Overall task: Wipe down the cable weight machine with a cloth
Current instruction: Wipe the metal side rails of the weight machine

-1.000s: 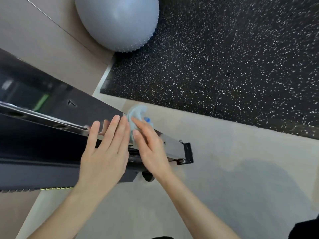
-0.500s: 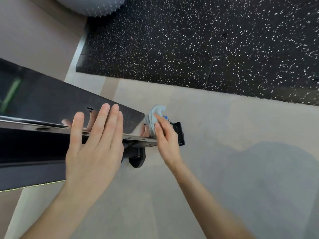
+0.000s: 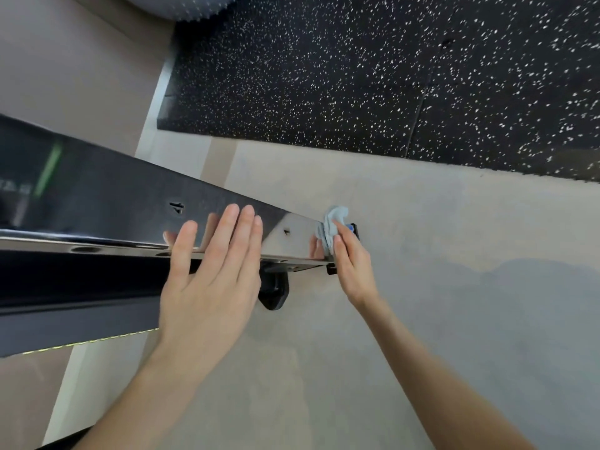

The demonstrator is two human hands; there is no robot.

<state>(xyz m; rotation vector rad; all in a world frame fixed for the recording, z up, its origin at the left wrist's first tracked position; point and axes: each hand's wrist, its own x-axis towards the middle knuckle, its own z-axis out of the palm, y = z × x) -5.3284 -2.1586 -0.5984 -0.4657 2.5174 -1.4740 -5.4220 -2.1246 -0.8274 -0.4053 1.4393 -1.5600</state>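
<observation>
The right hand (image 3: 352, 261) has a crumpled pale blue cloth (image 3: 331, 227) bunched under its fingers, pressed to the far right end of the machine's glossy black beam (image 3: 130, 206). The left hand (image 3: 211, 280) lies flat and spread on that beam, holding nothing. The beam's long axis runs off leftward (so the unwiped length lies toward the left hand). Below is pale floor (image 3: 422, 319); farther off, speckled black rubber matting (image 3: 357, 76).

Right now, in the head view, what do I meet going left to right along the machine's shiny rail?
Number marking → left hand, flat on the chrome rail → black knob under the rail → light blue cloth → right hand pressing it at the rail's end.
</observation>
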